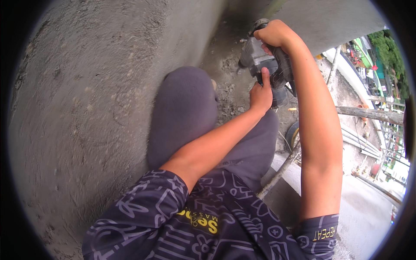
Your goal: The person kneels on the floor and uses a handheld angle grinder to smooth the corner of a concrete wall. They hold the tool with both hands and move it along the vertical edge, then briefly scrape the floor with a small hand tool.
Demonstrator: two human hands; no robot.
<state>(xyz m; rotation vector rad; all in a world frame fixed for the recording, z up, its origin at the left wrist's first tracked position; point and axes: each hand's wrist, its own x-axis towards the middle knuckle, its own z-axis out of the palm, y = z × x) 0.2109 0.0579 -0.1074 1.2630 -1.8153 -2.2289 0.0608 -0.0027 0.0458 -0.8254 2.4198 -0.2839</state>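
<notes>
Left hand (pixel 261 96), right hand (pixel 276 34) — two — grip one power tool (pixel 281 69).

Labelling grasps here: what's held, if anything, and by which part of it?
A black-and-grey power tool: grip of the right hand at its far end, grip of the left hand on its nearer black part. Handle partly hidden.

I see a dark short-sleeved shirt (pixel 236 225) at six o'clock, covered in pale grey line doodles, yellow lettering (pixel 211 224) on its chest and four-o'clock sleeve (pixel 318 236); plain grey-purple trousers (pixel 184 104) toward eleven.
</notes>
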